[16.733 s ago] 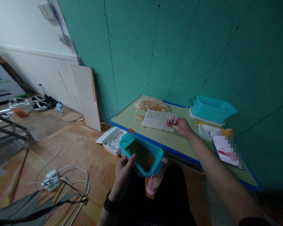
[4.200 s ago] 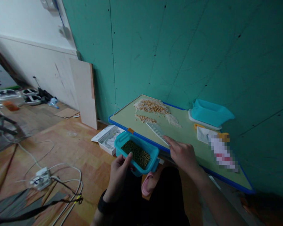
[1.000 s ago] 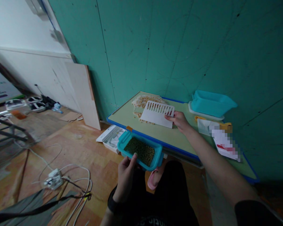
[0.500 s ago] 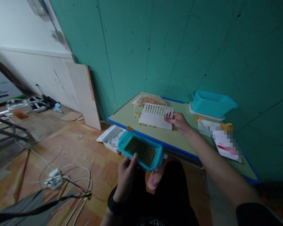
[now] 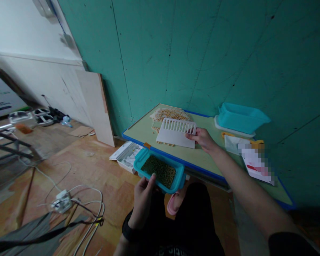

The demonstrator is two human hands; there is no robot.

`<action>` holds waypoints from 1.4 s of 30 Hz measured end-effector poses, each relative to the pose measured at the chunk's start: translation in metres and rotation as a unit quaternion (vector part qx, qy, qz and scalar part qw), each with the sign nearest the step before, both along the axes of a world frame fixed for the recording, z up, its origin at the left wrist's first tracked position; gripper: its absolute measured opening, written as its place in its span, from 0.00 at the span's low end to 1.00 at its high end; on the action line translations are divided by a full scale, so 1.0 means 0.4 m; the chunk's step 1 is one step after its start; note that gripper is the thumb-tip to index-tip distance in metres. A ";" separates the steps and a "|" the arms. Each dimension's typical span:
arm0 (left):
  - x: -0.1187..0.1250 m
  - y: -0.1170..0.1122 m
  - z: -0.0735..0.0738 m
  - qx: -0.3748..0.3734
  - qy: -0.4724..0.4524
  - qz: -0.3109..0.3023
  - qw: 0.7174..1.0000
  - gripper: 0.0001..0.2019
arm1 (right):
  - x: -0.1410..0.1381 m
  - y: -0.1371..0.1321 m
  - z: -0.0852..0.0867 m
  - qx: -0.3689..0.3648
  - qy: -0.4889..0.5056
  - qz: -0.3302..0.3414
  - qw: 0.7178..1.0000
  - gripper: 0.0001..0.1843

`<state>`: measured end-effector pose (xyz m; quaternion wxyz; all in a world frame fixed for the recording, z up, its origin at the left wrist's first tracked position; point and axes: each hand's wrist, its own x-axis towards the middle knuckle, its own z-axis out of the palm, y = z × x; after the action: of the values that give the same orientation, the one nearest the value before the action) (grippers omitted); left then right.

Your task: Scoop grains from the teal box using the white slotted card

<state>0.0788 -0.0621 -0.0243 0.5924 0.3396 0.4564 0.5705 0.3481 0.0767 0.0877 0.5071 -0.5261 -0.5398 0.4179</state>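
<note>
Currently the left hand (image 5: 144,192) is closed on the near rim of a blue tub (image 5: 180,173) of green beans (image 5: 157,168), just off the front edge of the counter (image 5: 213,160). The right hand (image 5: 204,138) pinches one end of a white slotted scraper (image 5: 174,138) beside loose yellow beans (image 5: 173,113); counter contact is unclear. Ideally, the scraper's lower edge runs flat, with the tub level and tucked snugly against the counter.

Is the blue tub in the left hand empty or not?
Not empty: dark green beans and paler beans lie inside the blue tub that the left hand holds, wall showing above them.
</note>
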 end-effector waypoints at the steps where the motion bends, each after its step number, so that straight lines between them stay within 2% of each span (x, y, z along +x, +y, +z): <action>1: 0.000 0.000 0.001 0.001 -0.002 0.001 1.000 0.24 | 0.000 -0.001 0.000 0.000 -0.003 0.000 1.000 0.33; 13: -0.002 0.003 -0.004 0.004 -0.003 -0.003 1.000 0.24 | 0.007 0.000 -0.009 -0.006 -0.010 0.011 1.000 0.33; 22: -0.005 0.008 -0.012 0.001 -0.011 -0.011 1.000 0.23 | 0.031 -0.022 -0.010 -0.027 -0.012 -0.011 1.000 0.32; 30: 0.002 0.006 0.013 -0.003 -0.014 0.000 1.000 0.25 | 0.058 -0.084 0.000 -0.028 -0.036 -0.037 0.998 0.31; 36: 0.008 0.007 0.004 0.002 -0.031 0.004 1.000 0.23 | 0.081 -0.140 -0.011 -0.014 -0.047 -0.073 0.996 0.30; 42: 0.010 0.009 0.004 0.007 -0.022 0.006 1.000 0.23 | 0.064 -0.199 -0.010 0.016 -0.081 -0.105 0.991 0.30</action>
<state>0.0830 -0.0586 -0.0226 0.5965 0.3280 0.4415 0.5845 0.3738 -0.0030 0.0837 0.5110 -0.6041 -0.5272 0.3099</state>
